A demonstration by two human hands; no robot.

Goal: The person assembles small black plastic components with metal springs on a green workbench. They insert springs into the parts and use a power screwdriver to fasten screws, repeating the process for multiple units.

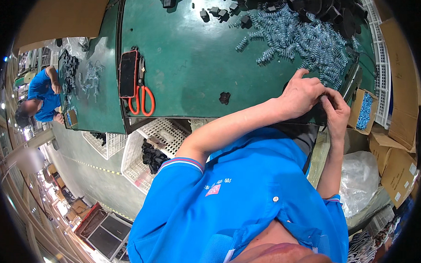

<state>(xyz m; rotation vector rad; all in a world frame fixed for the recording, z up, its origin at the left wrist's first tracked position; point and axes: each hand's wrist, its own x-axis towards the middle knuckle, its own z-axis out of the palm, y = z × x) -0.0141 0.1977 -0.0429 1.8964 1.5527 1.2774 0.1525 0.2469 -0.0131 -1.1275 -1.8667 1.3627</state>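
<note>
My left hand [302, 94] and my right hand [337, 112] meet at the table's near edge, toward the right. Their fingertips are pinched together, and whatever lies between them is too small or hidden to make out. On my left hand one finger sticks up while the others curl in. Just beyond the fingers spreads a large heap of bluish metal coil springs [297, 37]. To the right of my right hand, a small cardboard box [358, 102] holds small blue pieces, perhaps springs too.
Orange-handled scissors [142, 99] lie beside a dark phone-like slab [128, 74] on the green table [184, 79]. Small black parts [219, 13] are scattered at the back. White crates [142, 152] stand below the near edge. Another person [42, 95] works at the left table.
</note>
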